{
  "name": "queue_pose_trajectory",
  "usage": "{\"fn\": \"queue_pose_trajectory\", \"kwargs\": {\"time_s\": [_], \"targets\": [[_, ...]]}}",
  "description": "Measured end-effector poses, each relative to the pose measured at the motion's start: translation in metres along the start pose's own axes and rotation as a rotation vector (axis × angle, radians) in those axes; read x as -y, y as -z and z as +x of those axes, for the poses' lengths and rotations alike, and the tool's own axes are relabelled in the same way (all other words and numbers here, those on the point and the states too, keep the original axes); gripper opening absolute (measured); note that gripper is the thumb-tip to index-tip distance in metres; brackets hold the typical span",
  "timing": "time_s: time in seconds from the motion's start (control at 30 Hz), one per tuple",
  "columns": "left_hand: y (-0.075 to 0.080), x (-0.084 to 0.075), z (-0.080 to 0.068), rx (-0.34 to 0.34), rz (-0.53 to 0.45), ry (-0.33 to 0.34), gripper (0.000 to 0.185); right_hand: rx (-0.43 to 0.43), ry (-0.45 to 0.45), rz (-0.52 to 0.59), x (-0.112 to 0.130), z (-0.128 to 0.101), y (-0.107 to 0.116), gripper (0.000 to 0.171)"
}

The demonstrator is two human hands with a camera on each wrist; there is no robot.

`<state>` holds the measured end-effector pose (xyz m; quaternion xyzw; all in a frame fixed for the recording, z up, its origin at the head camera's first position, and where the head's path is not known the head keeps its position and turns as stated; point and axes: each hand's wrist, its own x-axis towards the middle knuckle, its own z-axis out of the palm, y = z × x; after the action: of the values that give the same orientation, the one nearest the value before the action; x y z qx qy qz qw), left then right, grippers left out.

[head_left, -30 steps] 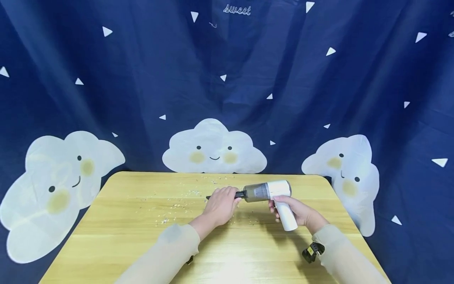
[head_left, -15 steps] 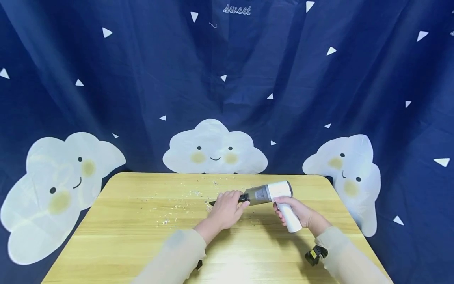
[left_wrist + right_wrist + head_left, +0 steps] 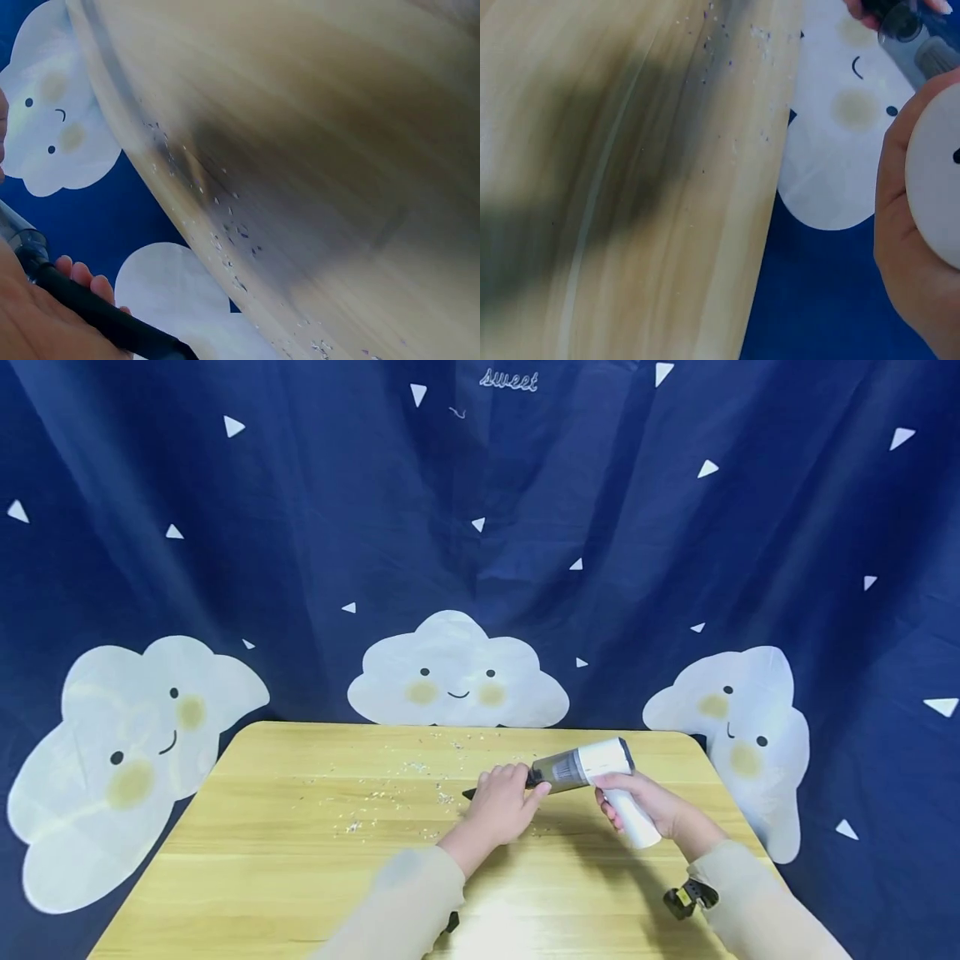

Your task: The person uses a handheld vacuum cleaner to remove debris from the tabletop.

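Between the two hands sat a handheld vacuum (image 3: 585,767): the right hand (image 3: 651,806) was wrapped around its white handle, while the left hand (image 3: 504,806) curled round the black nozzle (image 3: 480,792), apparently pinching it where it joined the grey dust cup. Just beyond the left hand, pale crumbs (image 3: 390,793) lay scattered on the wooden table (image 3: 262,860).

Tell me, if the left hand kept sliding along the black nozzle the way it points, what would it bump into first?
Probably the small scattered crumbs on the wooden table, just past the nozzle tip held by the left hand; depth is hard to judge.
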<state>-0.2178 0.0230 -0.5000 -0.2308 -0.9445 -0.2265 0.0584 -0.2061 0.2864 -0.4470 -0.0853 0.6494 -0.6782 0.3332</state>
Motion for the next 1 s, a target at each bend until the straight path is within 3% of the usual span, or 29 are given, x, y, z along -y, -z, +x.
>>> {"fn": "queue_pose_trajectory", "kwargs": {"time_s": [0.4,1.0], "targets": [[-0.005,-0.027,-0.002,0.095,-0.008,-0.046,0.067,-0.137,-0.015,-0.101,0.011,-0.034,-0.007,0.017],[-0.019,-0.044,-0.004,0.097,-0.054,-0.086,0.065,-0.137,-0.036,-0.180,0.023,-0.055,-0.006,0.016]]}}
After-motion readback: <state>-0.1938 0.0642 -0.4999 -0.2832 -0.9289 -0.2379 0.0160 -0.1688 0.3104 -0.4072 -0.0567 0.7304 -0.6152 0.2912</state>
